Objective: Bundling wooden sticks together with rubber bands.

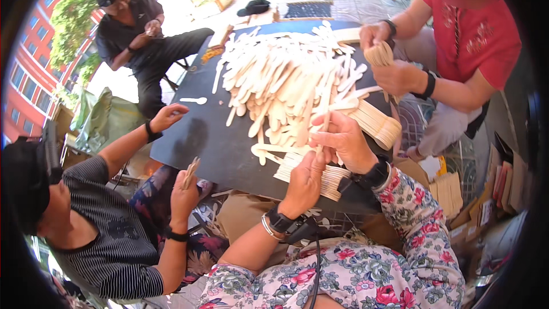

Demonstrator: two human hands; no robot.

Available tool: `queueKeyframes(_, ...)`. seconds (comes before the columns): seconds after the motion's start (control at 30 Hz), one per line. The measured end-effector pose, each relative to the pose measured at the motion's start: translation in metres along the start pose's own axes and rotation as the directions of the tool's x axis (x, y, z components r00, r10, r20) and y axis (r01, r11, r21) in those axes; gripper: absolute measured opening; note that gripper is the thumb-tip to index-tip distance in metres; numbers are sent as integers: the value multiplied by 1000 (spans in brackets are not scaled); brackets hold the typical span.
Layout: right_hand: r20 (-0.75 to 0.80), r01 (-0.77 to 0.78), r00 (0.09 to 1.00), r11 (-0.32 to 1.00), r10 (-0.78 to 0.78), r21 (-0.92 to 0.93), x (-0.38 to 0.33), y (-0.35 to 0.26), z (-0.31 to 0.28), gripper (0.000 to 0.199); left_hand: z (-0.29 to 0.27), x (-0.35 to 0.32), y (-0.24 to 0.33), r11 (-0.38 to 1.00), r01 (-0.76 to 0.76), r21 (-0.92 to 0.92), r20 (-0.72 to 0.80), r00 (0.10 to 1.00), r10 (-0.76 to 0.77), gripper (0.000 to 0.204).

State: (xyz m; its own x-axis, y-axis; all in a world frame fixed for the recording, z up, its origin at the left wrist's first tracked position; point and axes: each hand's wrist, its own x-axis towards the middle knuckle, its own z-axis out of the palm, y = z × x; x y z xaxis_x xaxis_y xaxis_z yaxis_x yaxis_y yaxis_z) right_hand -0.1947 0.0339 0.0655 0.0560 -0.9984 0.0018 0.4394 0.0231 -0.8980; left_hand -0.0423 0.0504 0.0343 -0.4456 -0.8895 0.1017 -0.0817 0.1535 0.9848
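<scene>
Two hands meet at the near edge of the dark table point(194, 137): the left hand point(303, 186) and right hand point(343, 140) pinch a few wooden spoons point(321, 137) together, apparently squaring them before they join the aligned stack point(320, 177) just beneath; the loose pile point(286, 74) lies beyond.

Floral sleeves, black wrist devices, silver bangle

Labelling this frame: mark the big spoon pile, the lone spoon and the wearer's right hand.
spoon pile point(286, 74), head view, middle of the heap.
lone spoon point(194, 100), head view, its handle on the dark table.
right hand point(343, 140), head view, back of the hand.
</scene>
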Motion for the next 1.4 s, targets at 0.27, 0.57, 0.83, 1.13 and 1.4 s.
queueKeyframes(0.27, 46, -9, 999, 999, 7, 40, 6, 0, -5, 22, -7, -16, 12, 982, 53, 183, -112, 993, -33, 32)
queueKeyframes(0.57, -17, 178, 984, 983, -179, -45, -16, 14, 3, 22, -1, -31, -3, 966, 216, -143, -74, 971, -228, 31)
queueKeyframes(0.83, 134, 121, 986, 973, -96, -197, -38, 31, 19, 20, 8, -47, 5, 990, 105, -98, -284, 950, -129, 36)
queueKeyframes(1.13, 505, -12, 817, 883, 280, -469, -42, 30, 22, 11, -35, -54, 22, 991, -5, 135, -411, 910, 60, 32)
queueKeyframes(1.4, 603, 199, 777, 835, 184, -512, -48, 61, 20, 5, -29, -66, 11, 988, -89, 124, -434, 891, 135, 19)
